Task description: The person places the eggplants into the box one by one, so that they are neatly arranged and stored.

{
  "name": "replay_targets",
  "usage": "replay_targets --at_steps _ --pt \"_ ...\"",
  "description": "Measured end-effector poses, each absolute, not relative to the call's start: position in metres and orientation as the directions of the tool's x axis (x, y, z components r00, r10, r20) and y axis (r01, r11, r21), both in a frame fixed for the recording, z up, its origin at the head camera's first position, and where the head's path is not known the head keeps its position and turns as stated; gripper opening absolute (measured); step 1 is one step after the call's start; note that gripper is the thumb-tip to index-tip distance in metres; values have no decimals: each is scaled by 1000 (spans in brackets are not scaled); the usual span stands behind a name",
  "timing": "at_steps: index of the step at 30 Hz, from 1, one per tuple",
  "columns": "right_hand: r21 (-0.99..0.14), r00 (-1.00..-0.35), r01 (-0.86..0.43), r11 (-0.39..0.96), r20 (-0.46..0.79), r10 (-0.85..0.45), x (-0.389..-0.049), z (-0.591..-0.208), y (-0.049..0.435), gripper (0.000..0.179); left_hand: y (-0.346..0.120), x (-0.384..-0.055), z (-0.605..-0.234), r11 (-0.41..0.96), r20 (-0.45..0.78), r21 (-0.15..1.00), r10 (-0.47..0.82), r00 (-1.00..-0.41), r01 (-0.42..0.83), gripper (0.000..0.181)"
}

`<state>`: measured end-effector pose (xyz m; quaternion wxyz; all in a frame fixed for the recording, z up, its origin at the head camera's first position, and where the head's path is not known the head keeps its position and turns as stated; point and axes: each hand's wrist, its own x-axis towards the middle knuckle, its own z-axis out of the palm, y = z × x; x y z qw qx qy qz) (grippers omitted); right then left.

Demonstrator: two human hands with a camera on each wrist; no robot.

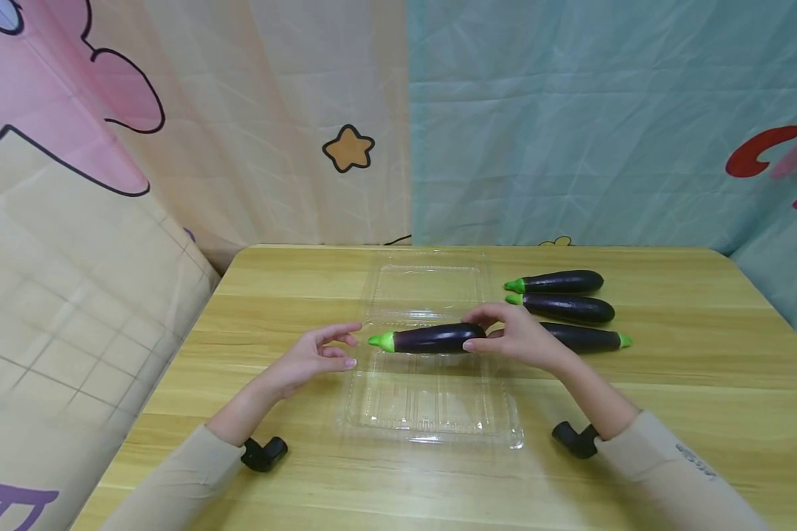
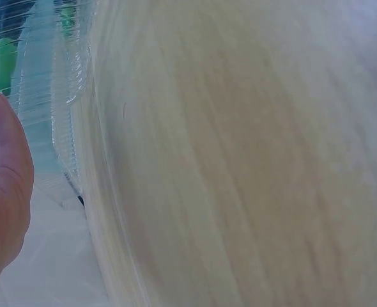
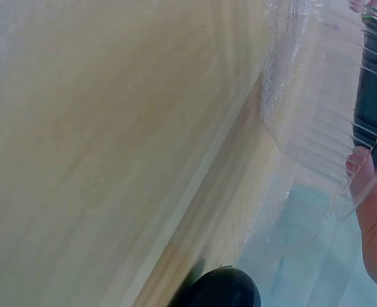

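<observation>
A dark purple eggplant (image 1: pixel 435 338) with a bright green stem lies crosswise over the clear plastic container (image 1: pixel 432 435), whose lid (image 1: pixel 432 291) is folded back behind it. My right hand (image 1: pixel 521 335) pinches the eggplant's rounded end between thumb and fingers; the right wrist view shows the thumb against the eggplant (image 3: pixel 375 89) beyond the clear wall. Just left of the green stem, my left hand (image 1: pixel 312 359) hovers with parted, loosely bent fingers, holding nothing. From the left wrist view, part of this hand (image 2: pixel 8 185) shows near the green stem (image 2: pixel 3 61).
Two eggplants (image 1: pixel 564 282) (image 1: pixel 564 308) lie at the back right, stems pointing left. A third eggplant (image 1: pixel 587 338), stem to the right, lies partly behind my right hand. Printed curtains (image 1: pixel 538 133) hang behind the wooden table (image 1: pixel 691 332).
</observation>
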<state>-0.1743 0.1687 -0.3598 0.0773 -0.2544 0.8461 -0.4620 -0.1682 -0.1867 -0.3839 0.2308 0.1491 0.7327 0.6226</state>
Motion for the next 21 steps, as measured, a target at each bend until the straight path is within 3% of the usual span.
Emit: replay_targets --at_steps 21 --pt "-673 -829 -500 546 191 -525 -167 -368 150 32 -186 -168 -384 178 -153 981 508 -848 -70 67"
